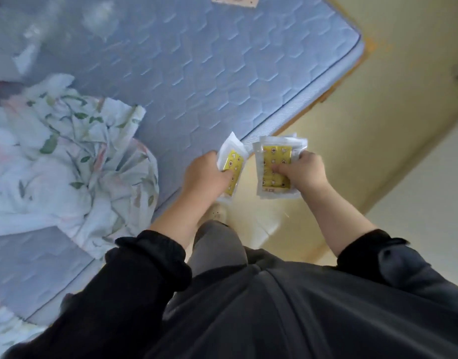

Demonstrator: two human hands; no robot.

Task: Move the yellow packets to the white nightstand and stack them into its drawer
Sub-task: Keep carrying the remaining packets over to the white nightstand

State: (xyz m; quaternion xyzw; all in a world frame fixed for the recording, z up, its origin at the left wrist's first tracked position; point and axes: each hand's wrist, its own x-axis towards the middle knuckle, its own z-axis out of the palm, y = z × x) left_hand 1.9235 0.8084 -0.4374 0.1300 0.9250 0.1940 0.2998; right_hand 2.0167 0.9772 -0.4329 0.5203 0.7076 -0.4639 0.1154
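Note:
My left hand [206, 174] grips a yellow packet [233, 158] in a clear wrapper, held over the edge of the blue mattress [186, 60]. My right hand [304, 172] grips a stack of yellow packets [274, 156], thumb pressed on the top one, held over the cream floor [352, 112] just right of the bed. The two bundles hang side by side, a small gap between them. No white nightstand or drawer shows in this view.
A crumpled floral sheet [75, 156] lies on the mattress at the left. A small patterned item [235, 0] sits at the mattress's far edge. A wooden bed frame edge [352, 73] borders the floor. My legs and one shoe [219, 212] stand beside the bed.

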